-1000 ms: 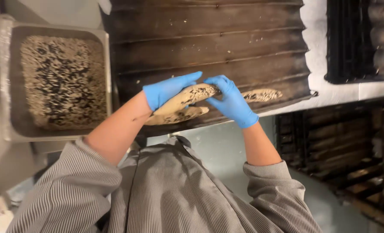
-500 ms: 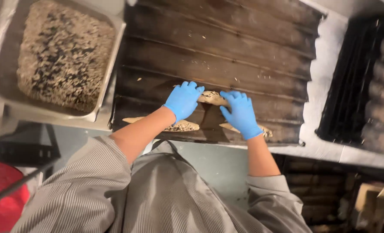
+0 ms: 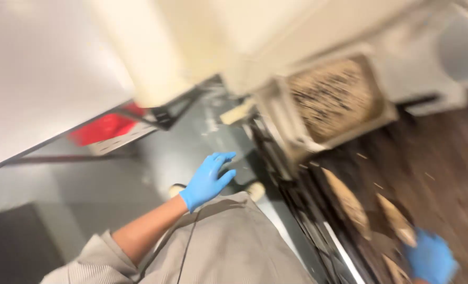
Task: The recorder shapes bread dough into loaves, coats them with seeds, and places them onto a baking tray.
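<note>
Both hands wear bright blue gloves: the left hand [image 3: 207,180] and the right hand [image 3: 432,259]. The sleeve [image 3: 86,257] is grey with fine stripes. The tray [image 3: 434,173] is dark brown, its loaves [image 3: 350,202] tan. The pan [image 3: 331,97] holds a speckled beige and black mix. The floor [image 3: 86,184] is grey, a bin [image 3: 105,127] red, the table [image 3: 44,73] white.

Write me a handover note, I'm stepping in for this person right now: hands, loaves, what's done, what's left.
Left hand: gloved, open, empty, off the tray over the floor.
Right hand: gloved, at the near end of the dark grooved tray; the blur hides its grip.
Done: at least two seeded dough loaves lie in the grooves.
Seed pan sits beside the tray.
Left: the other grooves look unfilled.
</note>
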